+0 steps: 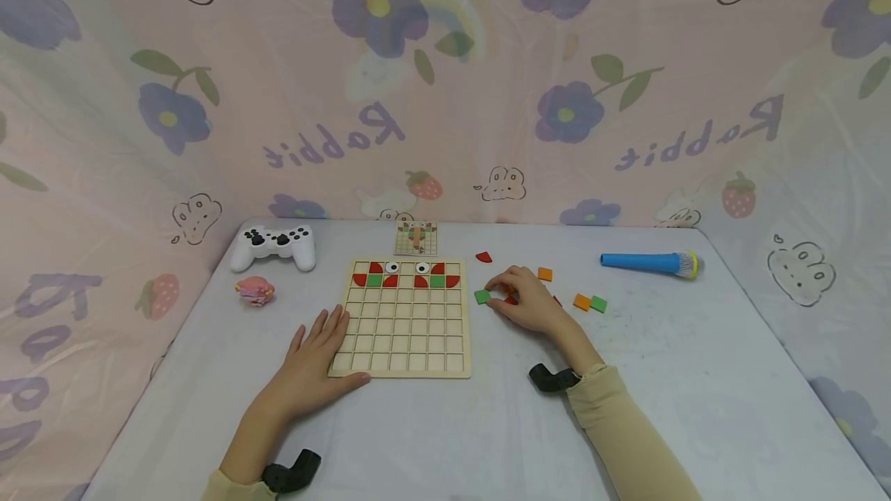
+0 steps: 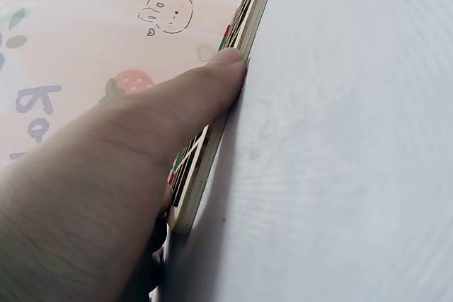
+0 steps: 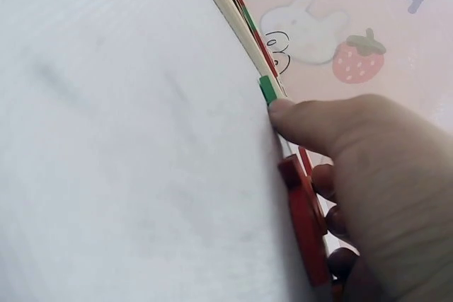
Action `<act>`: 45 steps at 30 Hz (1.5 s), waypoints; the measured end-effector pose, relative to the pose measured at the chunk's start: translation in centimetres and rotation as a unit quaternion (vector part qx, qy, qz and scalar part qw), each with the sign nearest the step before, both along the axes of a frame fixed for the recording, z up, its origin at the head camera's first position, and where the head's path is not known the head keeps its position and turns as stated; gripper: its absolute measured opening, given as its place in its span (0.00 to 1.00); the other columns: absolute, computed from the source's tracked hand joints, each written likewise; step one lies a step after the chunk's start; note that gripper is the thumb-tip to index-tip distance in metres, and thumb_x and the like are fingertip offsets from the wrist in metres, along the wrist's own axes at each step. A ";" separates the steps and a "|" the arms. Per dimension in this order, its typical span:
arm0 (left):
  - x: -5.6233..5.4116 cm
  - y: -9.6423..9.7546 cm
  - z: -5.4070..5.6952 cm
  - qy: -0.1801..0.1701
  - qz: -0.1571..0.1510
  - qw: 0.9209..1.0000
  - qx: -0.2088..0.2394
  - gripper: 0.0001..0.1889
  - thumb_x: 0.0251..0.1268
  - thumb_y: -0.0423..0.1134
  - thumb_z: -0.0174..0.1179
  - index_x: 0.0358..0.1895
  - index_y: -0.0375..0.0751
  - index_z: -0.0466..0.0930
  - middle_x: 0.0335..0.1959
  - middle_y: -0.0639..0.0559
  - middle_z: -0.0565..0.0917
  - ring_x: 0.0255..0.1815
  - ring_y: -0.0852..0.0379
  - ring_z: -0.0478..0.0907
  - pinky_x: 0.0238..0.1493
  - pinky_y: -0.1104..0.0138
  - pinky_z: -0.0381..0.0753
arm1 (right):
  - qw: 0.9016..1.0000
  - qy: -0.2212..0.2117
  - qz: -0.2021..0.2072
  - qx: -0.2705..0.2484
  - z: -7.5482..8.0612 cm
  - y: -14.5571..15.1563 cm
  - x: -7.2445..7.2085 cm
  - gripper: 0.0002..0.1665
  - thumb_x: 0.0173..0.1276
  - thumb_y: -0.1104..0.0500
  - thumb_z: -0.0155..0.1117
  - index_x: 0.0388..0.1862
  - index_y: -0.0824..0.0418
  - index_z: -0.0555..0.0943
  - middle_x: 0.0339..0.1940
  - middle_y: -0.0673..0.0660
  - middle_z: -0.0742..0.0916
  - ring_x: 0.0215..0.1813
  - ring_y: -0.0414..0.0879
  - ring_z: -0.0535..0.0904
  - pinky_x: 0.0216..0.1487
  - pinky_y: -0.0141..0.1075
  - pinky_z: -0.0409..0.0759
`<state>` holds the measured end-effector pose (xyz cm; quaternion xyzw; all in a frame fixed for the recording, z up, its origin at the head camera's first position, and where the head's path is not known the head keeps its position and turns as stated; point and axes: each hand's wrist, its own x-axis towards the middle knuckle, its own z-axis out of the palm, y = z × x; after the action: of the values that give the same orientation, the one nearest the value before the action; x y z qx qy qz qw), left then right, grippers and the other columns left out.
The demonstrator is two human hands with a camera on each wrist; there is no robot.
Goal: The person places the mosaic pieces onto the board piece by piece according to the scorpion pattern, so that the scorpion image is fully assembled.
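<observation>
Nearest, the left hand (image 1: 316,366) rests at the board's left side, its fingers extended, its thumb set apart along the near edge. The left wrist view shows what the head view hides: the thumb tip lying against the thickness of that rim. The board (image 1: 400,374) is square, lying flat on the table (image 1: 696,354), its sides running away from the person; red and green pieces and two eye pieces fill squares at its far end.

Just beyond its right edge, the right hand (image 1: 532,301) pinches a green tile (image 1: 480,297) between thumb and index finger. The tile is square, neither side longer, and turned slightly askew to the board; whether it is clear of the table is hard to judge. The right wrist view bares red pieces (image 3: 306,231) beneath the curled fingers, which largely cover them from above.

Right of the hand lie an orange tile (image 1: 582,302) and a second green tile (image 1: 599,304), touching. A pink toy (image 1: 255,291) sits to the left; farther back are a red quarter piece (image 1: 483,257), a blue microphone (image 1: 636,262) lying crosswise, head rightward, a white controller (image 1: 274,246) and, behind the board, a patterned card (image 1: 416,248).
</observation>
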<state>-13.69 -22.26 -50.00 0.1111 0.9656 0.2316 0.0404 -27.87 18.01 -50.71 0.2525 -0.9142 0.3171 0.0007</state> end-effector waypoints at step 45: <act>0.1 0.0 0.3 0.005 -0.004 1.000 0.011 0.60 0.64 0.72 0.65 0.85 0.32 0.52 0.87 0.36 0.50 0.88 0.32 0.42 0.82 0.33 0.37 | 0.996 0.000 0.008 -0.094 4.5 -13.7 0.9 0.16 0.74 0.55 0.73 0.52 0.64 0.86 0.41 0.61 0.84 0.43 0.53 0.78 0.44 0.40 0.78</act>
<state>-13.64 -22.29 -49.75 0.1169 0.9628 0.2412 0.0349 -26.99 4.35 -46.21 0.2581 -0.8785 0.4015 0.0217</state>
